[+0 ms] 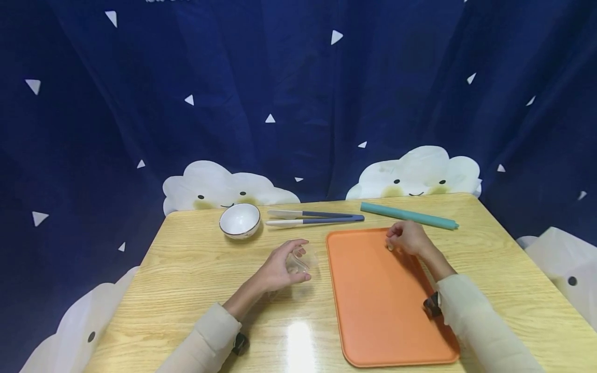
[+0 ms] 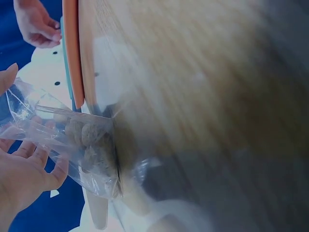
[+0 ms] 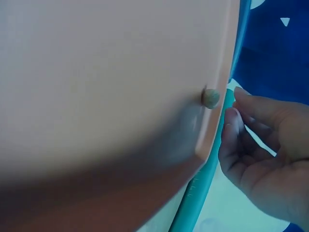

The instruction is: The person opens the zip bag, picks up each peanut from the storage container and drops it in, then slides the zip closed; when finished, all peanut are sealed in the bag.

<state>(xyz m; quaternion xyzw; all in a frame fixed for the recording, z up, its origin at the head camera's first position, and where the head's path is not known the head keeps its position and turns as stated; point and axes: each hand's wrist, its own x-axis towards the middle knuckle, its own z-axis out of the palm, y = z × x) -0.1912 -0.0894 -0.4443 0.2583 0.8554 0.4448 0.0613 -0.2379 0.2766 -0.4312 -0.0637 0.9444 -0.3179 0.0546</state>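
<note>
My left hand [image 1: 276, 270] holds a clear plastic bag [image 1: 298, 265] over the table, left of the orange tray [image 1: 382, 305], with thumb and fingers curved around its upper part. In the left wrist view, several brownish rounded lumps [image 2: 89, 142] lie in the bag's lower end, close over the tabletop. My right hand [image 1: 410, 239] is above the tray's far right part, fingers bent and thumb near the index fingertip. Just beyond those fingertips, a small round tan piece [image 3: 211, 98] sits on the tray near its rim, apart from the fingers in the right wrist view.
A white bowl with a dark rim [image 1: 240, 221] stands at the back left. Tongs with blue arms and pale tips [image 1: 317, 219] lie between it and the tray. Behind the tray lies a teal rod [image 1: 410, 214]. A blue curtain [image 1: 298, 93] hangs behind the wooden table [image 1: 186, 274].
</note>
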